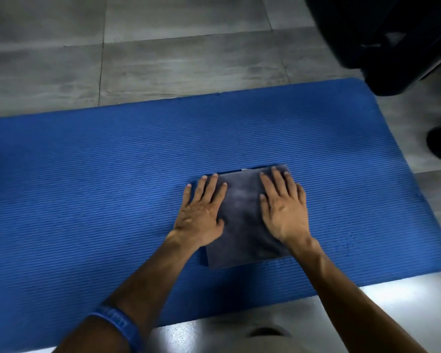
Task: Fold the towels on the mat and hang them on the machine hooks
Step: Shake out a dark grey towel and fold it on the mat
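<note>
My left hand [201, 212] lies flat, palm down, fingers straight and slightly spread, on the left edge of the folded towel [242, 215]; the little finger and part of the palm reach past that edge onto the mat [87, 174]. My right hand [281, 208] lies flat in the same way on the right part of the towel, fingers extended toward the far edge, fingertips close to the towel's upper right corner. Neither hand curls round or pinches anything: both press on the cloth with open palms.

The towel is dark grey, folded to a compact rectangle with stacked layers visible along its left and near edges. It sits right of centre in the frame, on the blue ribbed mat, its long sides tilted slightly clockwise relative to the mat's ridges. A small pale tag shows at its far edge, between my two sets of fingertips.

The mat spans the frame from the left edge to a rounded corner at the lower right. A blue wristband [117, 324] circles my left forearm at the lower left. Grey floor tiles [163, 59] fill the upper part of the frame, and a brighter, glossy strip of floor runs along the bottom. A dark, blurred piece of equipment [392, 42] occupies the upper right corner; its details cannot be made out.
</note>
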